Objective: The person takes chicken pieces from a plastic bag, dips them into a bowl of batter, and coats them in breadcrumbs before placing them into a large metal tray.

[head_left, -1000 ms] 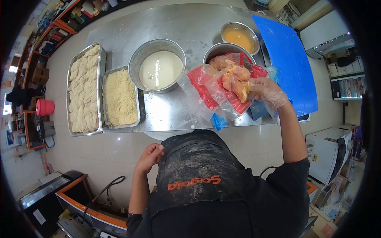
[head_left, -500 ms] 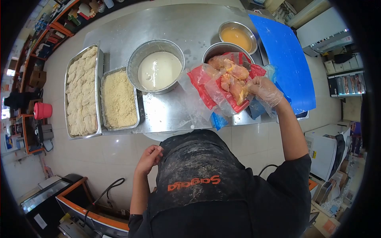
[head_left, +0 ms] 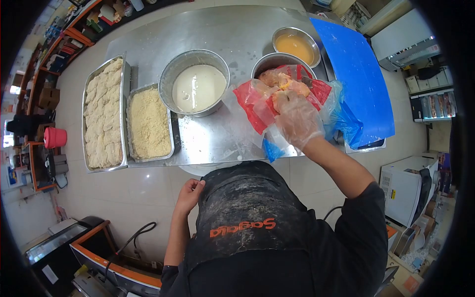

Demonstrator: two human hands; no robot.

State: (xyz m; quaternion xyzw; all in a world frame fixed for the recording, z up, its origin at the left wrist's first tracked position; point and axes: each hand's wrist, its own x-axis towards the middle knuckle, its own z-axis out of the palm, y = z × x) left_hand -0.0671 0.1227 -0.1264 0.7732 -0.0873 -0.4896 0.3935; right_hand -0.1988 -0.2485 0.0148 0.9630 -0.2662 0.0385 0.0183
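Raw chicken pieces point(head_left: 299, 87) lie on an opened red and clear plastic bag point(head_left: 252, 106), which drapes over a metal pot point(head_left: 269, 62). My right hand point(head_left: 297, 119), in a clear plastic glove, reaches over the bag with its fingers closed on the near chicken; its fingertips are partly covered. Down beside the black apron point(head_left: 242, 198), my left hand point(head_left: 190, 193) is bare and loosely curled, with nothing visible in it. Left of the bag stands a deep round pan of white batter point(head_left: 200, 89). Behind the pot is a bowl of orange-yellow liquid point(head_left: 295, 47).
A tray of pale crumbs point(head_left: 150, 123) and a longer tray of coated pieces point(head_left: 104, 119) stand on the left of the steel table point(head_left: 198, 141). A blue board point(head_left: 361, 79) covers the right end. Crumpled blue plastic point(head_left: 346, 123) lies beside the bag.
My right hand has moved left from the bag's right side onto the near chicken, now covering part of it. Blue plastic at the right shows more. My left hand stays almost still.
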